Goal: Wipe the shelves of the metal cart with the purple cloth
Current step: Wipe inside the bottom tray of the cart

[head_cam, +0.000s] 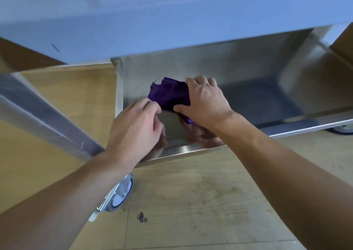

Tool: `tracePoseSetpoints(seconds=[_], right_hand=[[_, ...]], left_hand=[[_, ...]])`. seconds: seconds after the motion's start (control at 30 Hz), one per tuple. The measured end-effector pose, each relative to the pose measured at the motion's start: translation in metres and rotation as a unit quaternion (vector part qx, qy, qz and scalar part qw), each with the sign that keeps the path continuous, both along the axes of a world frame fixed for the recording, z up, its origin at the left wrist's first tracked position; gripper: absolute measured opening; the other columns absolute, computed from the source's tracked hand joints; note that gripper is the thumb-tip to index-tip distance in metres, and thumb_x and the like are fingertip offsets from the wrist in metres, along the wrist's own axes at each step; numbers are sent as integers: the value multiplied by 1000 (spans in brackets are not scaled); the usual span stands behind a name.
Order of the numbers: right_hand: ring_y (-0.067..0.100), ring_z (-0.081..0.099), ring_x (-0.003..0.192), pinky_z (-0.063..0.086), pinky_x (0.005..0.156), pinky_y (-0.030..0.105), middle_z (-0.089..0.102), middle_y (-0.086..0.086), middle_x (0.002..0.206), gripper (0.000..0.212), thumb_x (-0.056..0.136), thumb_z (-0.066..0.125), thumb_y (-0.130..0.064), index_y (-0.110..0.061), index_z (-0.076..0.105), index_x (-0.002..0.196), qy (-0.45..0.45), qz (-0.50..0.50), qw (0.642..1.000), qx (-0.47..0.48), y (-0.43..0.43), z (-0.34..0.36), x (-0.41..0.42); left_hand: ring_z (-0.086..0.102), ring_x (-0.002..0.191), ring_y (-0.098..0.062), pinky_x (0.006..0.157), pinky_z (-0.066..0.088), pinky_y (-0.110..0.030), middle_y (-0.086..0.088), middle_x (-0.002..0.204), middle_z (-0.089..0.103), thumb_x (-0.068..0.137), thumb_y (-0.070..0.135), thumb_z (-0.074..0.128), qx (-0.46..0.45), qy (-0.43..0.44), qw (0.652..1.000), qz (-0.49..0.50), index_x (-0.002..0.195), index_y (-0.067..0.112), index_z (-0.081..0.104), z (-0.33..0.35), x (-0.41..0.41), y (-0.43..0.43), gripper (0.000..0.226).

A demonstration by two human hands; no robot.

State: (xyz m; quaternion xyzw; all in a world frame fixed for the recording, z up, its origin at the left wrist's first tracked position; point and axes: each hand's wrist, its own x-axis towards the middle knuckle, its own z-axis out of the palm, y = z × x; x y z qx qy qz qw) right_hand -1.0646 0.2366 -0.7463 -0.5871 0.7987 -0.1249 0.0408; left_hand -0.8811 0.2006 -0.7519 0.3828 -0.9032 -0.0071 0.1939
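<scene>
Right hand (205, 101) grip closed on purple cloth (169, 94), left hand (136, 127) pinching its edge

The purple cloth (169, 94) lies bunched and crumpled on the lower shelf (257, 100) of the shiny metal cart (191, 150), near the shelf's left end, close to its front lip.

Bright, even daylight (soft blur, warped edges)

The right hand (204, 100) covers part of the purple cloth (169, 94). The upper shelf (133, 29) hides the far side of the lower shelf (257, 100) and looks blurred. Right of the cloth, the picture edge cuts the lower shelf.
</scene>
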Motion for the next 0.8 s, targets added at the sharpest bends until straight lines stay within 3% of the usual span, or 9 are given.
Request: tracePoseSetpoints(seconds=[0.07,0.13,0.23,0.33,0.43,0.53,0.6,0.73,0.8], right_hand=[[30,44,114,40,93,37,50,11,120,72,78,62,-64,-11,48,124,23,-19,999,42,1,3,6],[30,43,115,39,94,37,49,12,120,73,78,62,-65,-9,50,123,30,-18,998,60,-1,7,10],[32,42,117,40,93,39,49,14,121,69,80,66,-57,-6,47,122,-14,-25,996,89,-5,15,9],[33,47,113,43,89,40,54,12,116,61,78,70,-45,-7,45,119,-81,-10,991,110,0,21,8],[32,53,107,47,91,42,57,9,111,52,75,69,-35,-10,46,114,-89,28,989,117,16,21,10],[30,59,96,43,72,34,55,5,104,42,76,68,-29,-14,45,107,-49,25,993,106,38,23,11],[31,62,92,39,65,34,56,5,102,44,74,70,-29,-16,43,106,-40,-1,992,121,51,34,20],[31,64,94,45,69,35,62,5,104,50,75,71,-45,-16,47,109,-77,-30,983,163,88,71,43],[30,64,92,42,65,33,62,4,103,44,79,69,-41,-17,49,110,-97,-37,975,195,118,102,52]], left_hand=[[60,93,-21,62,39,-27,2,104,60,83,20,60,-10,-28,999,10,105,18,60,3,1,-11,23],[58,104,-26,67,46,-33,-4,118,56,83,22,61,0,-64,998,12,120,14,52,5,-2,-16,38],[45,126,-29,94,47,-42,-6,142,42,82,22,64,31,-99,995,2,142,13,33,9,-12,-18,68],[33,138,-30,107,38,-46,-6,152,32,79,19,66,66,-124,989,-37,148,17,23,20,-28,-21,81],[43,129,-29,97,41,-44,-2,139,45,75,20,67,87,-179,977,-82,133,20,40,27,-45,-18,64],[55,105,-28,69,40,-36,-2,107,55,74,27,69,92,-202,970,-101,95,20,44,37,-52,-3,33],[55,102,-29,65,37,-35,-4,103,56,73,33,71,109,-212,966,-103,95,18,46,48,-49,11,36],[58,96,-27,65,42,-36,-5,101,60,75,37,70,139,-232,957,-104,102,16,52,80,-33,57,39],[58,92,-23,67,44,-33,-2,99,60,75,37,71,168,-234,952,-104,100,17,53,110,-23,84,36]])
